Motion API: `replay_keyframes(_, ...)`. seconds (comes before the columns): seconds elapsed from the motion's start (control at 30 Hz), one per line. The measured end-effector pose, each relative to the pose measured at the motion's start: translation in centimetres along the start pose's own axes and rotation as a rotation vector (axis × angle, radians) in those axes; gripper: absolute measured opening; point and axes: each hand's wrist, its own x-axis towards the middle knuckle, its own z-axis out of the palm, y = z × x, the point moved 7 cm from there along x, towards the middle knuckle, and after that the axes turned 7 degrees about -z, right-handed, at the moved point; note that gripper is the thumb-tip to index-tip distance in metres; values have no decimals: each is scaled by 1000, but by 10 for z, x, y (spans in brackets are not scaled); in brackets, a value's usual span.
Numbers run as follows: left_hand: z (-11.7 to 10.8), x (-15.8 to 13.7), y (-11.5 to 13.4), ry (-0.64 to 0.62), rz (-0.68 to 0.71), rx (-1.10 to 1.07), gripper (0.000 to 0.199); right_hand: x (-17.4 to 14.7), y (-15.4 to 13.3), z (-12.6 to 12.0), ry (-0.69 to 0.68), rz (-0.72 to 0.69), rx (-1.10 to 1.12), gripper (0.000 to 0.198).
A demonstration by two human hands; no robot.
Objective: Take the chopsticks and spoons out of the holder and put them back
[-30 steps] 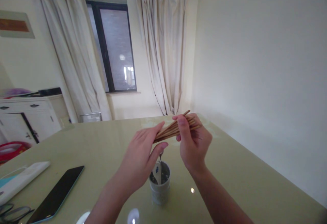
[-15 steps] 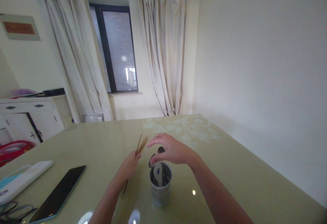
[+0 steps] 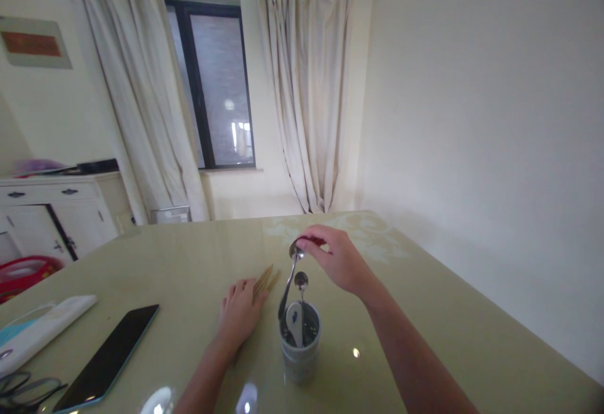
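- Right hand [image 3: 342, 263]: thumb and fingers pinched on the bowl of a metal spoon [image 3: 289, 280]; half a second ago it arched over the cup, fingers apart.
- Metal spoon: now lifted higher, handle slanting down to the cup's left rim.
- Left hand [image 3: 240, 313]: low over a bundle of chopsticks [image 3: 264, 279], fingers curled; gripping or merely covering, cannot tell.
- Chopsticks: raised between both hands a second ago; now low at the table [image 3: 189, 263], left of the cup.
- Cup [image 3: 302, 358]: upright, containing a second metal spoon [image 3: 301, 279] and a porcelain spoon [image 3: 294, 318].
- Bearing on the work, as judged: handling passes from chopsticks to spoons; two spoons remain inside.
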Motion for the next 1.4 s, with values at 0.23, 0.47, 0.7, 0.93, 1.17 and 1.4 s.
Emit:
replay_keyframes(0.23, -60, -48, 49, 301, 335, -706, 53, -6, 1, 4, 286, 35, 89, 18)
replay_keyframes(0.47, -55, -38, 38, 234, 192, -660, 42, -8, 19, 47, -72, 156, -27, 28)
replay_keyframes(0.7, -19, 17, -46, 155, -44, -37, 39, -22, 47, 34, -437, 273, -391, 17)
replay_keyframes(0.93, 5, 21, -55, 49, -55, 8, 33, -17, 28, 23, -400, 190, -316, 12)
replay_keyframes(1.17, -52, -11, -6, 361, 162, -305, 42, -5, 6, -24, 12, 85, -97, 16)
replay_keyframes(1.4, -62, -68, 68, 126, 357, -747, 46, -9, -24, 26, 164, -38, -114, 15)
